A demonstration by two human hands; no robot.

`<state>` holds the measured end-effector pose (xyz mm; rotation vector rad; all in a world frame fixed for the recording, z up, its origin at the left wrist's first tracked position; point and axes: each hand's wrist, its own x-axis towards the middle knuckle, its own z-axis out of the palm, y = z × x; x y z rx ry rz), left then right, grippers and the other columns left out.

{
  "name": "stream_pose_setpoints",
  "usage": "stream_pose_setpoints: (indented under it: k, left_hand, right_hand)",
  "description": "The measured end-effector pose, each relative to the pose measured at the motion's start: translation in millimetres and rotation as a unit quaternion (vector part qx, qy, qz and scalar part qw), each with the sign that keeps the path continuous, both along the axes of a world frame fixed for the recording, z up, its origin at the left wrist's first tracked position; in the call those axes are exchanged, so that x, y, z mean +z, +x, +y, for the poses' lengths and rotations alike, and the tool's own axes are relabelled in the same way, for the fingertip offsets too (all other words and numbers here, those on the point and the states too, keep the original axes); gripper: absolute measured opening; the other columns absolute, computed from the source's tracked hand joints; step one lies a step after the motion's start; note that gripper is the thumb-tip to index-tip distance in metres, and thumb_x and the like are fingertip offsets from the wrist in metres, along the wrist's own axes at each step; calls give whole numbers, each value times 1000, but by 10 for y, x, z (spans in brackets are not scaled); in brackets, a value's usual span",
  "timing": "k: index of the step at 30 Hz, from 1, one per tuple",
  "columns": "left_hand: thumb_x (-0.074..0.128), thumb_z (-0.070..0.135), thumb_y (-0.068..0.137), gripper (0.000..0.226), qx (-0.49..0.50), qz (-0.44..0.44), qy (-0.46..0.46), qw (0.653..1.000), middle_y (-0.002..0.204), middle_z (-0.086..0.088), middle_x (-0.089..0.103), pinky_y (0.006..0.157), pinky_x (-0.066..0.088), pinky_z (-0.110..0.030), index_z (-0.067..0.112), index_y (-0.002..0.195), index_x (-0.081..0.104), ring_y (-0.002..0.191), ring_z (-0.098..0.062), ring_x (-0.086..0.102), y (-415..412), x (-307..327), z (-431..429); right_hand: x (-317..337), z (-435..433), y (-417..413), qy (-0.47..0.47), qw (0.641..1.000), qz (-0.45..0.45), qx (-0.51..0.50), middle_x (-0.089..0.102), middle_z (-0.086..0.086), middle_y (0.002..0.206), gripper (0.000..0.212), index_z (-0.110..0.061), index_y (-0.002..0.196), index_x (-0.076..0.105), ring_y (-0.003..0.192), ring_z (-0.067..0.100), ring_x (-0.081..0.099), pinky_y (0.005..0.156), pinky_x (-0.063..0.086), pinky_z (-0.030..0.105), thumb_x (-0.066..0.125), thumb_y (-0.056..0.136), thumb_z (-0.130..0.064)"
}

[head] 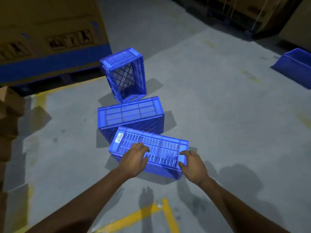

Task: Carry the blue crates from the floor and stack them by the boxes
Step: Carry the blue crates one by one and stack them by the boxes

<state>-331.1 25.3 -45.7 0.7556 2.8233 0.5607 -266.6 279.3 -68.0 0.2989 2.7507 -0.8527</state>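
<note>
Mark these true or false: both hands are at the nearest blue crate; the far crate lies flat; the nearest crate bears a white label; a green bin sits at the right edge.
1. Both hands, left hand and right hand, are at the nearest blue slatted plastic crate: true.
2. The far blue crate lies flat: false, it stands on end.
3. The nearest crate bears a white label: true.
4. A green bin sits right: false, the plastic bin is blue.

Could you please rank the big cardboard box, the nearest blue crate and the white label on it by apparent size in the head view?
1. cardboard box, though cropped
2. nearest blue crate
3. white label
</note>
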Motion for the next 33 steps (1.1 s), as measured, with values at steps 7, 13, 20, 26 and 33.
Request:
stream_pose_setpoints:
  k: [7,13,20,26,33]
  left_hand:
    - [40,30,89,27,-7,53,30,998,94,-1,60,69,52,-39,16,94,62,93,-26,56,-99,-1497,239]
    - [51,21,89,18,26,12,13,1000,96,-11,59,75,47,-41,12,101,61,96,-34,57,-129,-2228,579]
    - [61,33,87,51,19,-30,-69,997,121,-14,47,87,47,-48,12,131,47,114,-36,44,-127,-2647,757]
    - [41,53,95,50,80,1,-168,982,136,-6,38,91,36,-47,25,137,40,122,-31,38,-23,-2727,807]
    - [42,45,95,42,104,24,-182,977,140,-4,37,92,36,-47,30,134,45,120,-30,39,49,-2838,812]
  right_hand:
    - [-1621,85,-246,60,996,-26,62,37,12,150,61,-16,145,40,134,34,37,111,31,37,61,90,-34]
    - [-2378,181,-457,168,974,-69,137,13,10,160,78,-24,149,29,145,40,11,111,32,54,65,83,-45]
    - [-2554,-123,-357,107,994,-30,16,29,10,144,60,-21,130,49,132,33,28,97,45,56,71,75,-30]
    - [-2448,-216,-45,33,999,-30,31,38,6,142,45,-20,128,55,122,30,51,98,46,39,61,86,-34]
    - [-2484,101,-660,245,965,76,50,31,20,151,74,-11,140,40,142,37,25,108,26,60,65,80,-47]
